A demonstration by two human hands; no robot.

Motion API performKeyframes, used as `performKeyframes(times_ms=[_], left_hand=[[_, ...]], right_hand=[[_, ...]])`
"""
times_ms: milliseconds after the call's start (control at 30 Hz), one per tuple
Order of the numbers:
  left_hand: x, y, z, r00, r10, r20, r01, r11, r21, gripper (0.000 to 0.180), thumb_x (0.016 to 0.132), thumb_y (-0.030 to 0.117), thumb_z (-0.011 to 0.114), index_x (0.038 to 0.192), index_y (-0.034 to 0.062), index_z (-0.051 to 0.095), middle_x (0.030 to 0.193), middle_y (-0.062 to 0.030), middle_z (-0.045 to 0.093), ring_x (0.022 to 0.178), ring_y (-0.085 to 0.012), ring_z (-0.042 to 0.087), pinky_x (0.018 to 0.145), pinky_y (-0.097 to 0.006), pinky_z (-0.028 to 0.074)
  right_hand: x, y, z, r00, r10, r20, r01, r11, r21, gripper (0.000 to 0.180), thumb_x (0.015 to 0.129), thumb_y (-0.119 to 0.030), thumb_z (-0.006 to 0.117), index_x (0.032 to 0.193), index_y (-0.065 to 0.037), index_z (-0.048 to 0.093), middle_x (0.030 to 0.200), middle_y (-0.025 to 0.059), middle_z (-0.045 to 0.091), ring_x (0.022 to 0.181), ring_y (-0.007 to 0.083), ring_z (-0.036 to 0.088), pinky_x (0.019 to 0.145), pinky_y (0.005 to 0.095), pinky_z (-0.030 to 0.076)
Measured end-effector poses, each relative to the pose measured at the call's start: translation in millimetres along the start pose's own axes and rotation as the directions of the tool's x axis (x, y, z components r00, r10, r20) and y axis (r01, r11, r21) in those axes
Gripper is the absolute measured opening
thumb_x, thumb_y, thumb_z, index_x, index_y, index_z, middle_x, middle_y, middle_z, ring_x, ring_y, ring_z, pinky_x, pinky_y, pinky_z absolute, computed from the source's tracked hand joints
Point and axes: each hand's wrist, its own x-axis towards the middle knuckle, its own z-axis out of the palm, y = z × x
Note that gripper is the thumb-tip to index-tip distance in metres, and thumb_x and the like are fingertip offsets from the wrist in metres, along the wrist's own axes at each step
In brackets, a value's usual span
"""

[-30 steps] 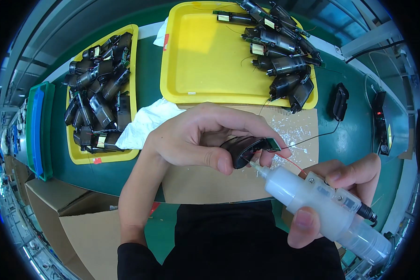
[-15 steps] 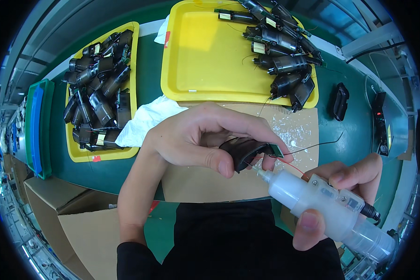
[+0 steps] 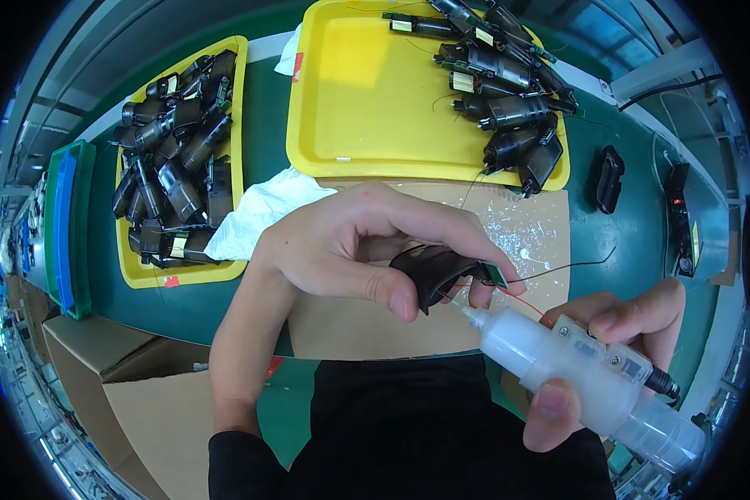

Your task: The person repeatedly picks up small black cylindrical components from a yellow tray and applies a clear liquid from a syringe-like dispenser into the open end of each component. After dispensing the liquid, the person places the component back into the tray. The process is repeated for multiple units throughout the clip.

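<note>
Between the thumb and fingers of my left hand (image 3: pixel 350 242) is a dark plastic housing (image 3: pixel 433 271), tilted so its hollow side faces down and right. A small green circuit board (image 3: pixel 495 275) sits at its right end, with a dark wire and a red wire (image 3: pixel 521 305) trailing off to the right. My right hand (image 3: pixel 621 333) is wrapped round a translucent white glue dispensing syringe (image 3: pixel 550 358) with a clamped-on switch block. The syringe's thin needle reaches the housing's lower opening; whether it touches inside is hidden.
Stained cardboard (image 3: pixel 367 325) lies under my hands on the green table. A yellow tray (image 3: pixel 342 150) behind holds similar housings along its right side; another yellow tray (image 3: pixel 240 150) at left is heaped with them. White cloth (image 3: pixel 271 208) lies between. One loose dark part (image 3: pixel 609 179) rests at right.
Both hands stay almost in place. The housing in my left hand has tipped very slightly, and the syringe has shifted a touch downward with it.
</note>
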Motion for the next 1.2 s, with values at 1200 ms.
performKeyframes(times_ms=[1200], left_hand=[[-42.6,102.1,-4.3,0.73,0.485,-0.481,0.662,-0.327,0.675,0.032,0.079,0.005,0.059,0.111,0.0019,0.057,0.109,-0.0164,0.055,0.1,-0.0309,0.054,0.088,-0.036,0.041]], right_hand=[[-15.6,105.2,3.4,0.942,0.121,-0.312,-0.157,0.983,-0.094,0.032,0.066,-0.011,0.074,0.081,-0.002,0.047,0.065,0.0037,0.056,0.059,0.0071,0.055,0.055,0.0205,0.044]])
